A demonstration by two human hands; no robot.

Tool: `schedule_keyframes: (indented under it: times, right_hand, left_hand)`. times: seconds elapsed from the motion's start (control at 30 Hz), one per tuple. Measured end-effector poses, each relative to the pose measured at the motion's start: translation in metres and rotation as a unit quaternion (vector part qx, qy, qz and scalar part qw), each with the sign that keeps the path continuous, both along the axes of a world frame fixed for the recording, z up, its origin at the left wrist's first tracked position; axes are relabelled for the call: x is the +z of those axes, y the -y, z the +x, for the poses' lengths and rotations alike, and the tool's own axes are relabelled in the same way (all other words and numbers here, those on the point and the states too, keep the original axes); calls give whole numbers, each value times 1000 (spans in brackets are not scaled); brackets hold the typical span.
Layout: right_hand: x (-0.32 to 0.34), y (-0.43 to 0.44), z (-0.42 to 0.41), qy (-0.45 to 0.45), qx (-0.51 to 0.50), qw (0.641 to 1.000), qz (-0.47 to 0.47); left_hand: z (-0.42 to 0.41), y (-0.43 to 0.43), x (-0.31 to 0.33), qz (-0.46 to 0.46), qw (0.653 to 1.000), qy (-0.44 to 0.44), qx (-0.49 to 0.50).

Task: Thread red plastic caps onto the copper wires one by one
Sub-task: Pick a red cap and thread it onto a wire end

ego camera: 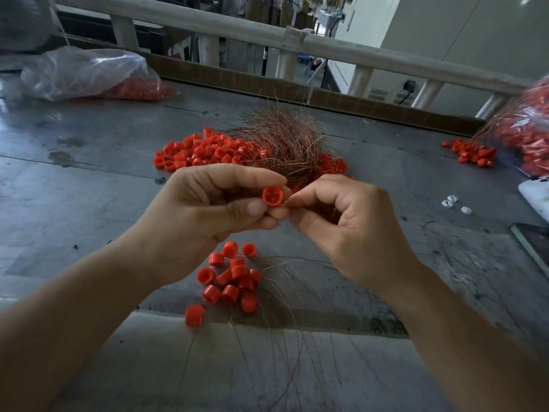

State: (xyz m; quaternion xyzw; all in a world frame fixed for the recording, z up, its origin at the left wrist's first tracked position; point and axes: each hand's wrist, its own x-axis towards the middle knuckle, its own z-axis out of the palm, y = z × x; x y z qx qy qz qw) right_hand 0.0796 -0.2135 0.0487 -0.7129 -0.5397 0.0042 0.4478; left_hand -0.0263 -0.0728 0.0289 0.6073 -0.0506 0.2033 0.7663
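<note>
Left hand (208,209) pinches the light, stiff red cap (271,196) by its rim while my right hand (350,227) fingers nip the fine, bendy copper wire (286,205) near its tip.

grey table (89,179), red caps (202,151), copper wires (285,138)

cap pile (205,151) behind hands (273,209), threaded caps (230,278) below, wire bundle (285,138) beside pile

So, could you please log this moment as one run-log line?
left hand: pinches red cap | right hand: fingertips pinched beside cap, wire not visible | table: loose caps, copper wire bundle
</note>
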Motion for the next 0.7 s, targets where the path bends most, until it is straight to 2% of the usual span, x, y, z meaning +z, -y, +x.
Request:
schedule_keyframes:
  times: [0.17,0.4,0.6,0.7]
  right_hand:
    - [-4,-1,-2,6,12,1000,-14]
    - [-5,-1,1,-36,-5,999,4]
    - [-4,-2,5,-18,6,1000,-17]
    - [0,2,31,-41,-49,997,-43]
  left_hand:
    - [0,1,-1,-9,1000,-13,-14]
    - [1,2,0,-42,998,-25,-35]
    - [1,3,-1,-61,997,-35,-37]
    - [2,3,-1,-58,997,-38,-29]
